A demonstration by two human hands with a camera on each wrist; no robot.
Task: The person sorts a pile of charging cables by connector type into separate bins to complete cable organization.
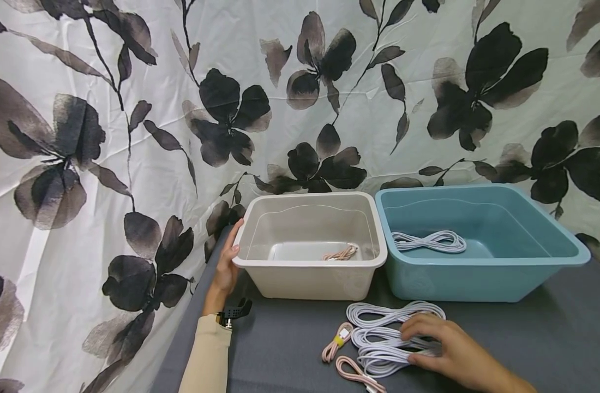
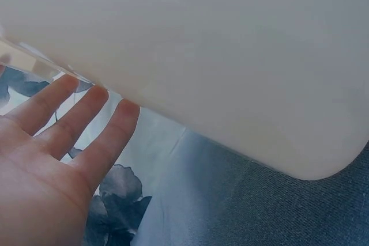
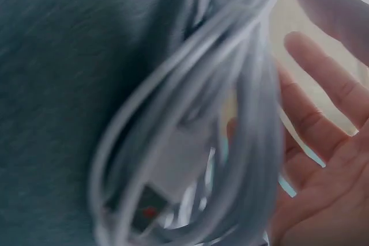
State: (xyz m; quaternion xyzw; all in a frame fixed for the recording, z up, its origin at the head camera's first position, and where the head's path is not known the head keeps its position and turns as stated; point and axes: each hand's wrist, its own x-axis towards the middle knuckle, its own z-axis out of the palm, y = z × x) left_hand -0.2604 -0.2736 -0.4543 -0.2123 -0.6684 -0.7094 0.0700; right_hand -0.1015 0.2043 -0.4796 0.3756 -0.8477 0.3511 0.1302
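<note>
Head view: my right hand (image 1: 452,352) lies with straight fingers on the white cable bundles (image 1: 385,338) on the grey tabletop (image 1: 550,349), its grip open. My left hand (image 1: 226,267) rests flat against the beige bin (image 1: 310,281), grip open too. Pink cables (image 1: 346,357) lie just beside the white ones.

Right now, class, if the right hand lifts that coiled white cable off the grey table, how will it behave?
The coiled white cable would probably sag and loosen: its loops look thin and unbound. It likely weighs little. The right hand may snag neighbouring coils lying against it.
</note>
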